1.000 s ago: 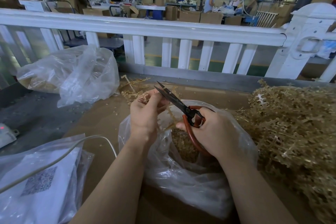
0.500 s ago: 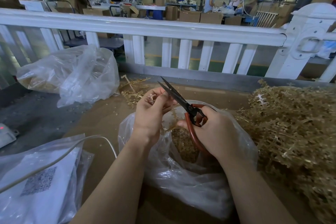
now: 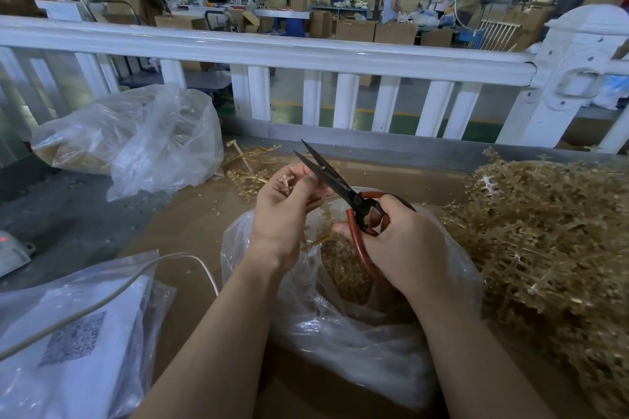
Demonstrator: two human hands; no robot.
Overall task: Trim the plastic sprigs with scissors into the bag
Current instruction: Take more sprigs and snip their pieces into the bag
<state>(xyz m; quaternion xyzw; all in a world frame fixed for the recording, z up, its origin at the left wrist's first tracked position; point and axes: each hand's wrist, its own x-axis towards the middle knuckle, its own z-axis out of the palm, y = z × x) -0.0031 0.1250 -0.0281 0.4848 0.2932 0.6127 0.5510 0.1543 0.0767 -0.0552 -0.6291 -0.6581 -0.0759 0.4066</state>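
Note:
My right hand [image 3: 401, 245] grips the red-handled scissors [image 3: 343, 192], whose black blades stand slightly apart and point up and left. My left hand [image 3: 282, 214] pinches a tan plastic sprig [image 3: 286, 182] just left of the blades; more of the sprig [image 3: 323, 231] hangs down between my hands. Below them lies an open clear plastic bag [image 3: 340, 323] with several tan trimmings [image 3: 343, 269] inside. A big heap of untrimmed tan sprigs [image 3: 551, 241] fills the right of the brown table.
A second clear bag [image 3: 136, 139] with tan pieces lies at the back left. A few loose sprigs [image 3: 248, 167] lie behind my left hand. A bag with a printed sheet [image 3: 68, 343] and a white cable [image 3: 112, 292] sit front left. A white railing [image 3: 306, 48] borders the table's far edge.
Both hands have risen a little, and the scissor tips have tilted further upward. My left hand has turned the sprig between its fingers beside the blades.

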